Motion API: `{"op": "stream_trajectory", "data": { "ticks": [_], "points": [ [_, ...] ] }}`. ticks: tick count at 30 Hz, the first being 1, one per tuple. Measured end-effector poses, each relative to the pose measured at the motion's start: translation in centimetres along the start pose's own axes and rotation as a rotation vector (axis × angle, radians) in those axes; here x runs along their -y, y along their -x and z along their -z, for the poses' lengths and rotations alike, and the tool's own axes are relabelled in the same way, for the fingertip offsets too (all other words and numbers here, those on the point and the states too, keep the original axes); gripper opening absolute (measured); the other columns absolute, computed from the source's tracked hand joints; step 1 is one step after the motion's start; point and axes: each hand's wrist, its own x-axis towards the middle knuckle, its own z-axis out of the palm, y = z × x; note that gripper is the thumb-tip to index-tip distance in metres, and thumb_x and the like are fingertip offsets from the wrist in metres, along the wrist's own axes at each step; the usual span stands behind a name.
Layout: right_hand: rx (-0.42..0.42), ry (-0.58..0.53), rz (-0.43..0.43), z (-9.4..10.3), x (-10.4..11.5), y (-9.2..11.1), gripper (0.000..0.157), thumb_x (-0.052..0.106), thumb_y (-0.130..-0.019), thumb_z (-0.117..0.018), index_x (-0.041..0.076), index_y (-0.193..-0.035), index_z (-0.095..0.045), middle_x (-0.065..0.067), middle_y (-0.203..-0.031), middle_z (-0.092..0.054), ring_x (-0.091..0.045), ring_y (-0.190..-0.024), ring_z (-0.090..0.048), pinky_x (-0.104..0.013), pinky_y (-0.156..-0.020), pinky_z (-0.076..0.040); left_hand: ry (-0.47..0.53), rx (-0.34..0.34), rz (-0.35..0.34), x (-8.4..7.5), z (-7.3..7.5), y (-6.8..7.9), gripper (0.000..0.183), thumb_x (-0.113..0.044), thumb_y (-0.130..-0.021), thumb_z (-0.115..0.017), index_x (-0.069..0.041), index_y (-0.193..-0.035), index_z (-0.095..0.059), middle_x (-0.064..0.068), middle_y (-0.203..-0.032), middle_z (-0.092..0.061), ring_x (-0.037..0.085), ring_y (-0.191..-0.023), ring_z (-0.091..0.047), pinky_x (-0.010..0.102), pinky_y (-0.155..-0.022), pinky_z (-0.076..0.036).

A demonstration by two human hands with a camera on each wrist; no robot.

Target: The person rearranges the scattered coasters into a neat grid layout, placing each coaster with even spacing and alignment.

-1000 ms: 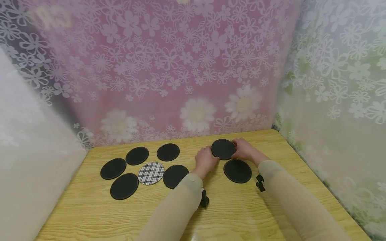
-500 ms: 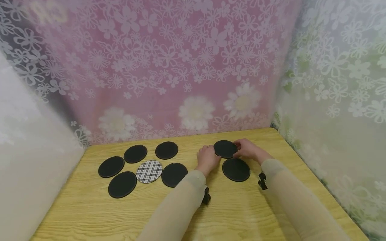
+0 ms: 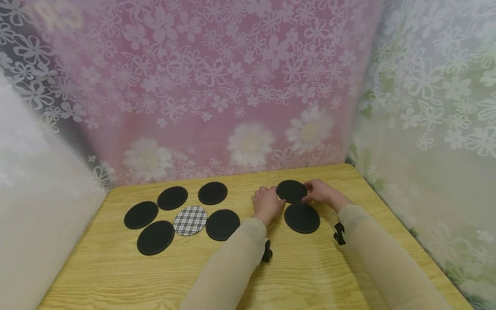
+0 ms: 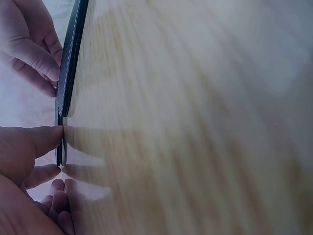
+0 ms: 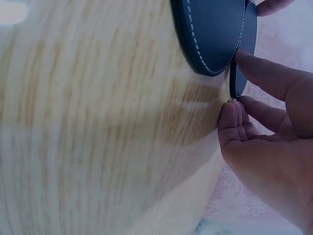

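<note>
Between my two hands, a round black coaster (image 3: 292,191) with white edge stitching lies flat near the table's back edge. My left hand (image 3: 267,203) holds its left rim, thumb on the near side and a fingertip farther round. On the opposite rim, my right hand (image 3: 323,193) grips with thumb and forefinger, its other fingers curled against the tabletop in the right wrist view. Directly in front lies a second black coaster (image 3: 302,218), its far rim right at the held one. The wrist views show both discs edge-on, low on the wood.
To the left, several more black coasters (image 3: 155,237) are spread around one plaid white coaster (image 3: 190,220). My left sleeve (image 3: 240,254) covers part of the nearest one's edge. The wooden table (image 3: 116,275) is bounded by flowered curtains (image 3: 232,107) at the back and sides.
The held coaster has shifted slightly to the right, both hands moving with it, and sits closer behind the front coaster. The view has drifted a little; the left group lies as before.
</note>
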Motion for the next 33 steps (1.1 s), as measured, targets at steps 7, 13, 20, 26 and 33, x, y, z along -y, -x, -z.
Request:
{"op": "stream_trajectory", "data": {
  "ticks": [7,13,20,26,33],
  "points": [
    [-0.002,-0.029,-0.027,-0.2,0.3,-0.2,0.072,0.007,-0.101,-0.079,-0.019,-0.157,-0.042,-0.040,-0.153,-0.051,-0.055,-0.143,-0.049,-0.063,-0.118,-0.042,0.006,-0.003,0.013,0.1,0.2,0.1,0.057,-0.042,-0.104,-0.080,-0.018,-0.153,-0.067,0.013,-0.138,-0.063,0.033,-0.125,-0.055,0.051,-0.110,-0.043],
    [-0.004,-0.016,-0.020,-0.1,0.5,0.0,0.072,0.007,-0.101,-0.080,-0.019,-0.157,-0.043,-0.041,-0.152,-0.052,-0.055,-0.142,-0.050,-0.063,-0.118,-0.042,0.008,-0.004,0.013,0.3,0.4,0.1,0.057,-0.043,-0.103,-0.080,-0.017,-0.153,-0.067,0.013,-0.138,-0.063,0.033,-0.125,-0.055,0.051,-0.110,-0.043],
    [0.009,-0.006,-0.005,0.0,0.7,0.0,0.075,0.008,-0.101,-0.080,-0.021,-0.158,-0.040,-0.042,-0.152,-0.051,-0.056,-0.143,-0.050,-0.063,-0.117,-0.043,0.034,0.033,-0.001,0.7,0.6,0.1,0.060,-0.043,-0.103,-0.080,-0.014,-0.153,-0.065,0.015,-0.142,-0.061,0.035,-0.126,-0.054,0.052,-0.111,-0.041],
    [-0.021,-0.001,0.017,-0.2,0.6,0.5,0.077,0.010,-0.104,-0.077,-0.024,-0.159,-0.033,-0.045,-0.146,-0.052,-0.058,-0.137,-0.053,-0.064,-0.113,-0.047,0.038,0.102,-0.089,1.3,1.5,0.2,0.069,-0.043,-0.104,-0.077,-0.009,-0.160,-0.056,0.018,-0.147,-0.058,0.038,-0.133,-0.053,0.053,-0.113,-0.043],
    [-0.159,0.172,0.055,-1.2,1.6,1.3,0.074,0.022,-0.104,-0.078,-0.020,-0.155,-0.045,-0.046,-0.150,-0.048,-0.061,-0.138,-0.050,-0.068,-0.112,-0.045,0.066,0.102,-0.155,2.7,2.6,1.7,0.071,-0.043,-0.105,-0.077,-0.011,-0.164,-0.053,0.017,-0.159,-0.054,0.038,-0.146,-0.050,0.055,-0.119,-0.042]
  ]
}}
